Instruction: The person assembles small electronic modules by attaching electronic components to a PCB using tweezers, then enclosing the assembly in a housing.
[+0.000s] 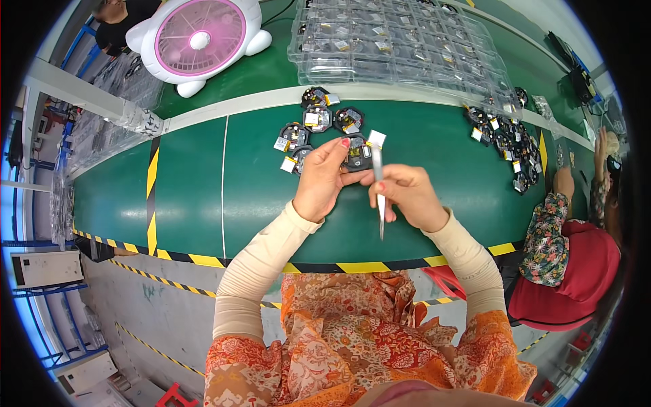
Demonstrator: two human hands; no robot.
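Between the thumb and fingers of my left hand (321, 178) is a round black electronic module (358, 153) with its circuitry showing. A small white battery pouch (377, 138) sticks out at the module's upper right. My right hand (411, 197) is closed around a slim silver tool, seemingly tweezers (380, 203). Its tapered end points back toward me, while the broader end reaches up near the battery pouch; whether it touches is unclear. Several similar black modules (317, 119) with white batteries lie just beyond my left hand.
The green worktable (271, 224) has a striped yellow-black front edge. More modules (505, 146) are piled at the right. Clear plastic trays (400, 47) stand stacked beyond the white rail, beside a pink-and-white fan (200, 41). Another person's floral sleeve (548, 237) is close at the right.
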